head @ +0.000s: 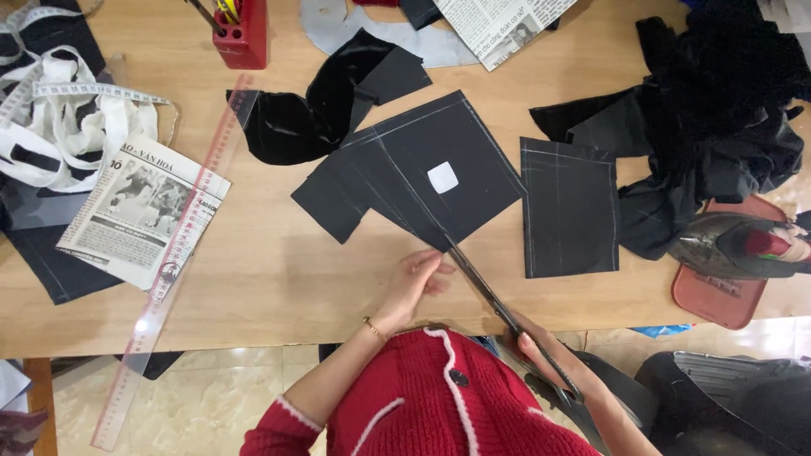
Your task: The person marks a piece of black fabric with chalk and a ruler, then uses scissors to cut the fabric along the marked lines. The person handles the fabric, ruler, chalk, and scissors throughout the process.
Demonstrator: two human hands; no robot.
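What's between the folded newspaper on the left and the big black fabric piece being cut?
Head view: the clear ruler lies along the newspaper; past it, bare wooden table up to the black fabric.
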